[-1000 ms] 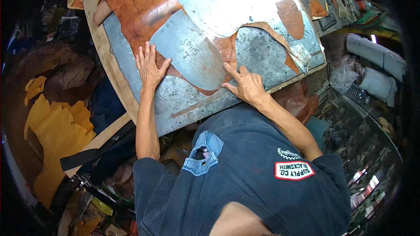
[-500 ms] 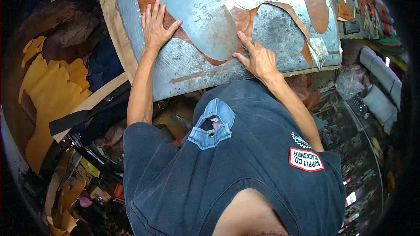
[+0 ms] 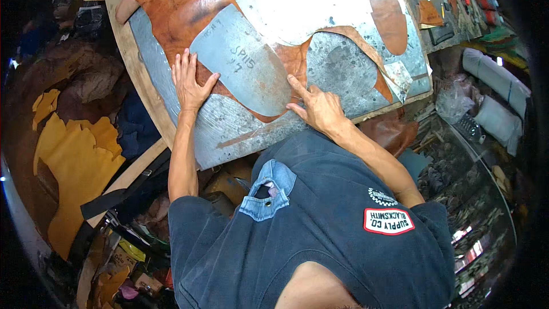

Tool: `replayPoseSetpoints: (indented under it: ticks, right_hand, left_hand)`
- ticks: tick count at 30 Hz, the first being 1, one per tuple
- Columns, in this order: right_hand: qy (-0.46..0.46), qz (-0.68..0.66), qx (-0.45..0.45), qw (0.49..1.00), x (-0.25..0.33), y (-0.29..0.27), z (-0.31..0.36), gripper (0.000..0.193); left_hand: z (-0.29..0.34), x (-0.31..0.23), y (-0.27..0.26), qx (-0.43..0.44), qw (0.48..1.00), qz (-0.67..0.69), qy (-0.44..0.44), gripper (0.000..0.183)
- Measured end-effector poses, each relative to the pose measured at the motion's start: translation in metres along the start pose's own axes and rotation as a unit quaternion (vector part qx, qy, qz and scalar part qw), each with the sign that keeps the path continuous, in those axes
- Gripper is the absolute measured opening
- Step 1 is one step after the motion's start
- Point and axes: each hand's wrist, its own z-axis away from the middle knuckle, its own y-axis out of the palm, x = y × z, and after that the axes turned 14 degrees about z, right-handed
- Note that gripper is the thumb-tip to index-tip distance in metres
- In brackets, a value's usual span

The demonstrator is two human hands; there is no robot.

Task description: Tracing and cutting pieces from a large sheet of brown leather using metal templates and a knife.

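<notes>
A grey sheet template (image 3: 243,66) with a rounded near end and handwriting on it lies flat on a piece of brown leather (image 3: 186,0). My left hand (image 3: 190,84) rests with fingers spread at the template's left edge, partly over the leather. At the right edge, near the rounded end, my right hand (image 3: 320,105) touches the template with its index finger and thumb stretched apart. The other fingers of that hand are curled loosely, and it holds nothing. Brown leather shows as a thin margin around the template's near end.
Underneath is a scratched metal-topped table (image 3: 251,131) with a wooden edge (image 3: 137,74). A cut, rounded leather piece (image 3: 390,26) lies at the right, beside a curved leather strip (image 3: 366,46). Yellow leather (image 3: 77,160) hangs at the left. Wrapped rolls (image 3: 494,77) are at the right.
The whole view has shifted, so the table sits lower and further left and more brown leather shows at the far side. Both hands keep about the same places on the template.
</notes>
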Motion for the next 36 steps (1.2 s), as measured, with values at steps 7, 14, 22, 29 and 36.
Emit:
replayPoseSetpoints:
  ticks: [7,14,22,29,36]
  right_hand:
    - [-0.004,-0.012,-0.031,0.999,-0.006,0.011,-0.001,0.072]
    - [-0.006,-0.012,-0.030,0.999,-0.004,0.012,-0.003,0.073]
    - [-0.005,-0.003,-0.046,0.999,-0.003,0.010,-0.002,0.075]
    - [-0.017,-0.012,-0.072,0.997,-0.005,0.016,0.005,0.067]
    - [0.133,-0.509,0.067,0.848,0.003,-0.009,0.044,0.043]
  left_hand:
    - [-0.001,0.000,0.002,0.010,1.000,-0.001,-0.009,0.084]
    - [-0.001,0.003,0.000,-0.004,1.000,0.012,-0.005,0.080]
    - [0.000,0.001,-0.001,-0.010,1.000,0.000,-0.002,0.079]
    - [0.005,-0.005,0.003,-0.025,1.000,0.014,0.004,0.078]
    - [-0.008,-0.014,-0.015,-0.015,0.999,0.000,0.033,0.063]
